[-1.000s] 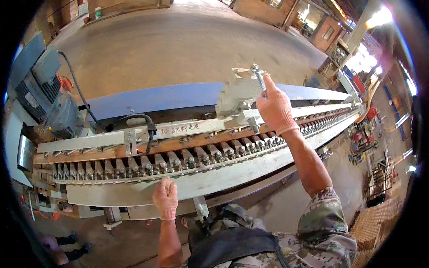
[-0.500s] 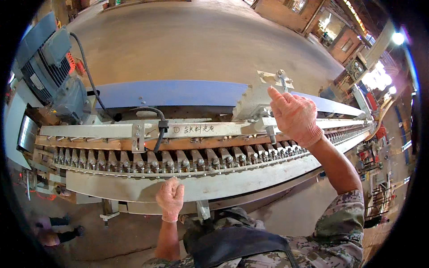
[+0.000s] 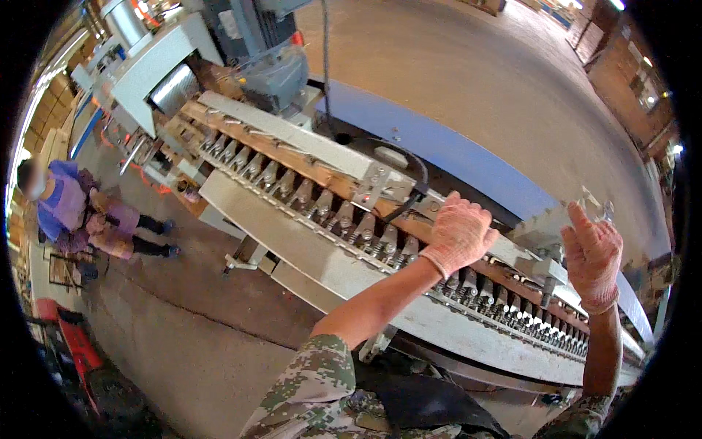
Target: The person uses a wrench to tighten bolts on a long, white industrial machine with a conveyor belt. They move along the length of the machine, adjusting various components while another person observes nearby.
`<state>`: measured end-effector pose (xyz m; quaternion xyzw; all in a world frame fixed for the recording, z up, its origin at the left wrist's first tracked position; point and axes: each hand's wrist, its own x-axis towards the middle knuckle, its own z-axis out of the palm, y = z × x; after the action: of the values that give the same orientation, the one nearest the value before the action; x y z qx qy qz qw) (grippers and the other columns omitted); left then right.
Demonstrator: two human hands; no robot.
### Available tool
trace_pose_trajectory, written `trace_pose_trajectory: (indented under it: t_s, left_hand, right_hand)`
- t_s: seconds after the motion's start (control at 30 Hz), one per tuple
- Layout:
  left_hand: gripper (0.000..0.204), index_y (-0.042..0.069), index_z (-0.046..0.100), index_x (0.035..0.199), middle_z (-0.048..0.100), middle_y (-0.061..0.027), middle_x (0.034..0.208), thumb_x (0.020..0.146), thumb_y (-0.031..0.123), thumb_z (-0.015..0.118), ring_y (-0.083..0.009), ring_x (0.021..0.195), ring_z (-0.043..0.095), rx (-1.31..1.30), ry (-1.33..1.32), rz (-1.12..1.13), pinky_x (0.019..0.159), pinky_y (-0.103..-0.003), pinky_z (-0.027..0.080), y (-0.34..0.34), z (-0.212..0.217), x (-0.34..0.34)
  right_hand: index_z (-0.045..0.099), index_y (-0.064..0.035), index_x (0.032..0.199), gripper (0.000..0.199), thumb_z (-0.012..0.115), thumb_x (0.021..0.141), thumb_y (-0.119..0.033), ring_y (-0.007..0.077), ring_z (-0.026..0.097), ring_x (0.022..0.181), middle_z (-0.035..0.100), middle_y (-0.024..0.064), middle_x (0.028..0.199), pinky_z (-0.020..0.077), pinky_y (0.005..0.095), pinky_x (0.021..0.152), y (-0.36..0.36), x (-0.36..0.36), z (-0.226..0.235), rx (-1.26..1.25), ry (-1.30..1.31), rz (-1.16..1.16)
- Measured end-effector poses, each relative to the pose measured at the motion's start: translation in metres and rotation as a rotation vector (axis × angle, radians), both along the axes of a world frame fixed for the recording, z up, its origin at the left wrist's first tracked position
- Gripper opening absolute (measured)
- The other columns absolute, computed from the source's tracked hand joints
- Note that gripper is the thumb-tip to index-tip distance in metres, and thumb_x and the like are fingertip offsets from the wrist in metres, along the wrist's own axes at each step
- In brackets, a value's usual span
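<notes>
A long pale metal machine [image 3: 322, 271] runs from upper left to lower right, with a row of grey spindle heads [image 3: 333, 214] under a brown wooden strip. My left hand [image 3: 459, 234], in a pink knitted glove, lies on the upper metal rail [image 3: 307, 143] with its fingers curled over the edge. My right hand [image 3: 592, 254], also gloved, is raised with fingers upright beside a grey clamp block [image 3: 545, 234] and a small lever handle [image 3: 601, 211]; it touches them but grips nothing.
A grey motor [image 3: 270, 62] and a black cable [image 3: 409, 172] sit at the machine's far end. A blue panel [image 3: 453, 146] runs behind it. A person in purple [image 3: 69, 212] crouches on the concrete floor [image 3: 183, 336] at left. Red equipment [image 3: 73, 344] lies lower left.
My view has swung to the left. My left hand rose from the machine's front edge onto the upper rail. My right hand came off the lever handle and now stands beside it.
</notes>
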<state>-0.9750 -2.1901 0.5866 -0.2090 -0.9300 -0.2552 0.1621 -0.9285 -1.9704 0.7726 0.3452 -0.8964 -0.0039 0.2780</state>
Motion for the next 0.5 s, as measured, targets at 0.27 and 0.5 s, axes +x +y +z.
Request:
trace_pose_trajectory:
  t_s: [0.27, 0.5]
  left_hand:
    - [0.036, 0.01, 0.077, 0.086, 0.075, -0.0107, 0.09, 0.093, 0.043, 0.066, -0.0268, 0.093, 0.069, 0.018, 0.002, 0.104, 0.098, -0.044, 0.047, 0.007, -0.014, -0.004]
    - [0.037, 0.01, 0.077, 0.09, 0.074, -0.0105, 0.093, 0.093, 0.046, 0.068, -0.0265, 0.095, 0.068, 0.058, -0.039, 0.054, 0.098, -0.045, 0.047, 0.01, -0.011, -0.009]
  right_hand:
    - [0.07, -0.0096, 0.127, 0.031, 0.065, 0.1, -0.025, 0.0418, 0.073, 0.086, 0.074, 0.0201, 0.091, 0.0566, 0.0514, 0.077, -0.06, -0.111, -0.011, 0.062, -0.051, -0.359]
    - [0.07, -0.0085, 0.125, 0.031, 0.064, 0.099, -0.024, 0.0409, 0.07, 0.108, 0.074, 0.022, 0.113, 0.056, 0.0514, 0.095, 0.03, -0.264, -0.022, 0.246, 0.131, -0.513]
